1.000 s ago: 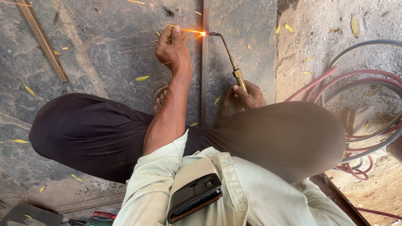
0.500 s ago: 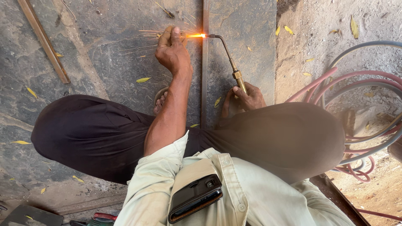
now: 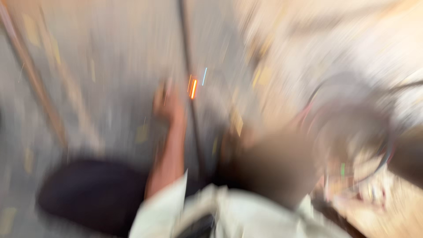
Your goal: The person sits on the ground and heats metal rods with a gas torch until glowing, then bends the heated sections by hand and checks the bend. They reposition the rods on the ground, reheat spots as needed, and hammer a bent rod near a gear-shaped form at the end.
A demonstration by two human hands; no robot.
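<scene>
Grey, smeared metal sheet (image 3: 110,88) fills the blurred view. Left hand (image 3: 169,105) sits just beside a short orange flame (image 3: 193,89); its grip cannot be told, right hand unseen. A burn seems likely if the fingers drift closer.

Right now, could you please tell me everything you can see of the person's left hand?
The left hand is badly smeared by motion blur. It shows as a bare, warm-toned shape at the end of an outstretched bare forearm, reaching forward over the grey slab, just left of a short orange glow and the dark seam. Its fingers, grip and anything it touches cannot be told.
</scene>
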